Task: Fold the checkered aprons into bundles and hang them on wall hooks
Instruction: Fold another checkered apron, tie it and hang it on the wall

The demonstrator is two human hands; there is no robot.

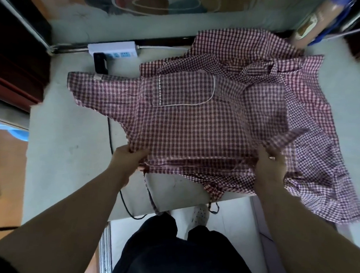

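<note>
Left hand (127, 159) and right hand (271, 163) grip the checkered apron (196, 124) on the table (70, 162).

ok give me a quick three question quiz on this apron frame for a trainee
1. True or false: the left hand and the right hand both grip the near edge of the top checkered apron.
2. The apron's white-trimmed pocket is: A) facing up, B) folded underneath, C) hanging over the edge.
3. Name the white device on the table beyond the apron's far left corner.
Key: 1 true; 2 A; 3 power strip.
</note>
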